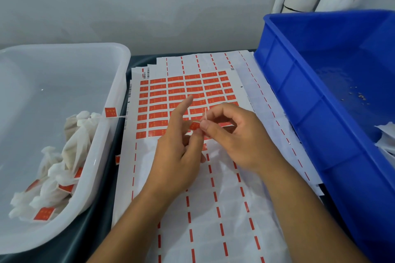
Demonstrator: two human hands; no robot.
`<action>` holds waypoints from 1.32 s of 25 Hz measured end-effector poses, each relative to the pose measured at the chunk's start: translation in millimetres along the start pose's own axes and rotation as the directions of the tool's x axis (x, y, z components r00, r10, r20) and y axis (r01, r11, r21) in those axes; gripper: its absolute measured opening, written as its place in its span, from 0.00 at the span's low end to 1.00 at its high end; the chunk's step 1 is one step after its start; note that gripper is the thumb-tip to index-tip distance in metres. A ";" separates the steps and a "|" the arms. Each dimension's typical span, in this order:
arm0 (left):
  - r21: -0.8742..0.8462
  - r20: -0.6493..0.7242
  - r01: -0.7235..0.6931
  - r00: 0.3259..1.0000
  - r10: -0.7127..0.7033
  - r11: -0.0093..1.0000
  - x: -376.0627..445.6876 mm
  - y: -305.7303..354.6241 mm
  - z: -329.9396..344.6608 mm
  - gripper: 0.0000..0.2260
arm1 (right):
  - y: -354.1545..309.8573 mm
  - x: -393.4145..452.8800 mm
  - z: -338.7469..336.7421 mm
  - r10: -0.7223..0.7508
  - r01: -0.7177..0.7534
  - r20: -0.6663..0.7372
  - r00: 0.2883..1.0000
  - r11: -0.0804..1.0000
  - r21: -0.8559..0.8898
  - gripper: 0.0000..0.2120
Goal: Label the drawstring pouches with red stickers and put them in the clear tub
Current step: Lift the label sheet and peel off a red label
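Two hands meet at frame centre over the sticker sheet (183,92). Left hand (177,151) pinches a red sticker (194,125) with thumb and a finger, index pointing up. Right hand (237,134) curls in, nipping a thin white string (205,113) at the sticker. Labelled pouches (62,177) pile in the clear tub (111,96) at left, one tag draped over its rim. Blue bin (310,96) sits right.

At the frame's left the tub (115,92) holds pouches (59,168) (piled in its near corner), the sticker sheets (213,209) fill the centre of the desk (100,220), both hands (213,141) meet above them, and the crate (299,100) stands right.
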State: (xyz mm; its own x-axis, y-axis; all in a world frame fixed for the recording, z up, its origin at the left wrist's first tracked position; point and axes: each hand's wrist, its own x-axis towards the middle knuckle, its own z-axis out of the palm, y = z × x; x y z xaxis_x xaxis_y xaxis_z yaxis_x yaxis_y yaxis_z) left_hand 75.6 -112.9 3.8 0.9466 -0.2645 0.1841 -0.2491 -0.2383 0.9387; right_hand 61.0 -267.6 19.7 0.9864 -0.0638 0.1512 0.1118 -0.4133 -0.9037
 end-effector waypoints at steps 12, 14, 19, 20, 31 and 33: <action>0.371 -0.286 -0.110 0.931 0.227 0.922 1.2 -0.9 3.8 0.06 | -1.7 -1.2 15.6 0.165 -0.100 -0.205 0.965 0.950 0.294 0.14; 0.371 -0.301 -0.082 0.931 0.204 0.925 0.9 -2.8 3.8 0.05 | -1.0 -0.8 15.5 0.158 -0.096 -0.214 0.964 0.957 0.274 0.13; 0.319 -0.304 -0.047 0.941 0.149 0.947 1.1 -2.7 2.5 0.03 | 0.2 -1.9 17.9 0.087 -0.053 -0.239 0.967 0.988 0.148 0.13; 0.294 -0.298 -0.038 0.946 0.129 0.955 1.2 -2.0 2.5 0.02 | 0.3 -1.8 17.9 0.076 -0.051 -0.235 0.969 0.993 0.111 0.14; 0.076 -0.247 -0.011 0.968 0.030 0.997 0.1 3.5 -0.9 0.03 | -9.5 -7.2 9.2 -0.052 0.054 -0.102 0.993 0.998 0.024 0.08; 0.040 -0.253 -0.003 0.967 0.013 0.999 0.0 3.4 -0.9 0.01 | -14.1 -5.9 9.0 -0.043 0.043 -0.109 0.993 0.999 -0.002 0.10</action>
State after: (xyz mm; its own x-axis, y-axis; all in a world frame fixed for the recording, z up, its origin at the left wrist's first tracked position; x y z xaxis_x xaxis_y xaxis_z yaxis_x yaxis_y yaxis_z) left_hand 74.9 -112.9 7.2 0.9641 -0.0228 0.2644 -0.2604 -0.2749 0.9256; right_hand 54.7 -253.2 27.9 0.9617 -0.1447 0.2327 0.1540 -0.4171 -0.8957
